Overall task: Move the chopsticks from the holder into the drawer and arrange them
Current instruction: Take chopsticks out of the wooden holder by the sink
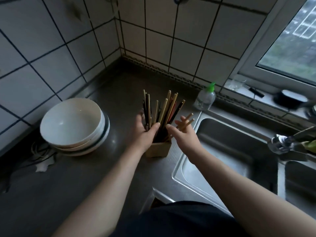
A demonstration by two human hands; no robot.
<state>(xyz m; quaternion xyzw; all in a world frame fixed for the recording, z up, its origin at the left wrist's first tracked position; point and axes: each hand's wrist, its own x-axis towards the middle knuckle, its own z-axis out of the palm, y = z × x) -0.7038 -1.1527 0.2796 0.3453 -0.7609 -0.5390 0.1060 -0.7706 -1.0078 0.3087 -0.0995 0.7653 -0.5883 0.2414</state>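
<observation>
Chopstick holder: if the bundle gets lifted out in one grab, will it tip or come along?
Likely light: the holder is a small wooden box, so it may lift with the chopsticks. The sticks splay above its rim, probably making it top-heavy. The left hand grips the bundle, not the box, so nothing steadies it.

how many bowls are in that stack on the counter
3, judging by the rims: the top white bowl, a second rim under it, and a bottom one on the counter, left of the chopstick holder. More could be nested unseen.
</observation>
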